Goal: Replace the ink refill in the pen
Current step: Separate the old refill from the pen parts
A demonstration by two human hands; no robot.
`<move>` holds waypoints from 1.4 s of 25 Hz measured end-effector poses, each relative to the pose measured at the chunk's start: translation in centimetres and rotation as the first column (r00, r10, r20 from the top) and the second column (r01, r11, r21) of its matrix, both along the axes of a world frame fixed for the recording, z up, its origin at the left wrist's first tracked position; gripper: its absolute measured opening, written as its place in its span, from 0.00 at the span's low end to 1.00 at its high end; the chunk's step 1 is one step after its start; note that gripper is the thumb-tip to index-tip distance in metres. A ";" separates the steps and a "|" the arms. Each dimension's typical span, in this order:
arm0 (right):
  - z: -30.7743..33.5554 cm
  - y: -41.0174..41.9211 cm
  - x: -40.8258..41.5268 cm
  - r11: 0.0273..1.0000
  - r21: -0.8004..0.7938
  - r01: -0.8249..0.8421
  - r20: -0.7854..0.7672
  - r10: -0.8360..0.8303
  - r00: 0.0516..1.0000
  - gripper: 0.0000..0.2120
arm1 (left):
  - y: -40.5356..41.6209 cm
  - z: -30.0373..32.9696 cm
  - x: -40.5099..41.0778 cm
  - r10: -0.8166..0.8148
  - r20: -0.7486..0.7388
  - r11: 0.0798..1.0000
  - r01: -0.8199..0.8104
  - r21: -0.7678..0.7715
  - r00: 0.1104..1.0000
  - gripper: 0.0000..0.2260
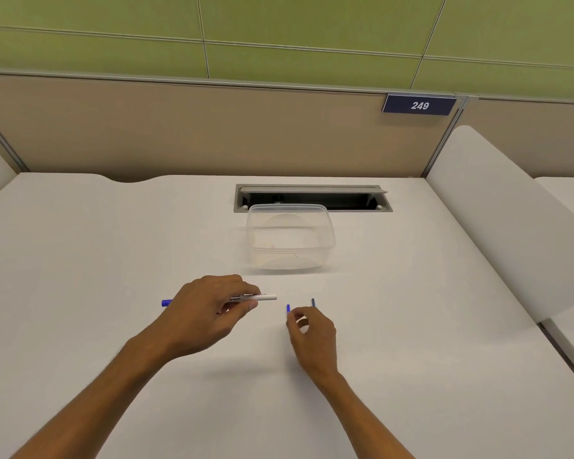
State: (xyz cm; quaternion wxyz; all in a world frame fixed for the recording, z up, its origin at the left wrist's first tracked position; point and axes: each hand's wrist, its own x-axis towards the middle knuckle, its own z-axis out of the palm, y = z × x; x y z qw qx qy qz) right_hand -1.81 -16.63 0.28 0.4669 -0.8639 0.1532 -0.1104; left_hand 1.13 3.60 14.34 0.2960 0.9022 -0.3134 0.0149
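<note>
My left hand (209, 309) grips a white pen (262, 297) held level just above the white desk. The pen's blue cap end (166, 302) sticks out to the left of the hand, and its open white end points right. My right hand (309, 329) pinches a small blue piece (288, 308) between thumb and fingertip, a short way right of the pen's open end. A second small dark blue piece (313, 302) shows just behind the right hand's fingers; whether it lies on the desk or is held I cannot tell. No loose refill is visible.
A clear plastic container (290, 238) stands on the desk (80, 260) beyond the hands. Behind it is an open cable hatch (312, 197). A beige partition with a "249" sign (419, 105) closes the back, and a white divider (497, 207) rises at the right.
</note>
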 end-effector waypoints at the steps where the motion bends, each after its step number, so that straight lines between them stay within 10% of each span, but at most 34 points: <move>1: 0.8 -0.2 -0.3 0.997 0.076 0.000 0.024 -0.001 1.000 0.03 | -0.2 0.0 -0.1 0.004 0.001 1.000 -0.004 -0.001 1.000 0.11; 6: 6.8 -1.7 -2.1 0.957 0.252 -0.143 0.124 0.115 0.986 0.03 | -1.1 -0.5 -0.8 0.007 -0.006 1.000 -0.007 -0.022 1.000 0.11; 12: 9.8 -3.2 -2.9 0.898 -0.097 -0.429 0.197 0.440 0.876 0.08 | -2.9 -1.3 -1.4 0.003 -0.055 1.000 -0.004 -0.005 0.998 0.11; 21: 9.4 -6.8 -1.9 0.906 -0.256 -0.336 0.220 0.393 0.893 0.06 | -2.4 -1.3 -0.4 0.087 -0.044 0.996 -0.086 0.024 0.995 0.12; 28: 8.3 -4.4 -0.8 0.592 -0.774 -0.224 0.242 0.604 0.759 0.03 | -3.8 -1.3 -0.6 0.082 -0.020 0.982 -0.077 0.174 0.996 0.18; 31: 7.4 -4.2 -0.2 0.706 -0.672 -0.224 0.263 0.510 0.819 0.03 | -2.7 -1.4 -0.1 0.202 -0.002 0.979 -0.202 0.026 0.979 0.23; 35: 6.5 -4.0 0.1 0.953 -0.117 -0.279 0.171 0.296 0.940 0.01 | -0.6 -5.4 -0.4 0.418 -0.039 0.904 -0.420 -0.078 0.907 0.28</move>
